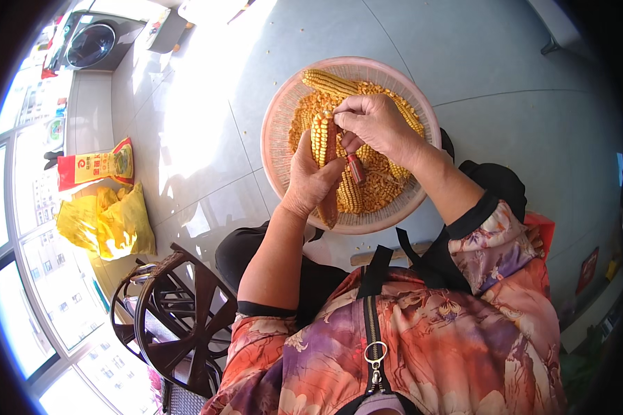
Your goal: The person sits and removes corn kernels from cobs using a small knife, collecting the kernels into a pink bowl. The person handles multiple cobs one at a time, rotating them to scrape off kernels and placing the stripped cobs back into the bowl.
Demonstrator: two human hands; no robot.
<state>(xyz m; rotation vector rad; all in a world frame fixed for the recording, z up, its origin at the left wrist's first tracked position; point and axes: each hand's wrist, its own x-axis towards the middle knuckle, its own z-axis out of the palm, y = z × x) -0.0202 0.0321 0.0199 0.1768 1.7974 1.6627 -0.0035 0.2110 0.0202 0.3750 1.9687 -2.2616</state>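
Observation:
My left hand (311, 179) grips a partly shelled corn cob (322, 140), held above a round pink plastic basket (276, 176). Yellow kernels remain on the cob's left side, while its right side and lower end are bare and reddish. At the cob's upper end are the fingertips of my right hand (371, 124); whether they pinch anything is hidden. Just under that hand a red tool handle (355, 169) shows, and I cannot tell whether it is held or lying. Loose corn kernels (387, 189) fill the basket, with several whole ears (329, 83) among them.
Scattered kernels dot the grey tiled floor (301, 29). To the left stand a red and yellow printed bag (97, 165), a yellow plastic bag (109, 223) and a dark woven chair (187, 321). A washing machine (91, 45) is at the upper left; a red stool (544, 228) shows behind my right arm.

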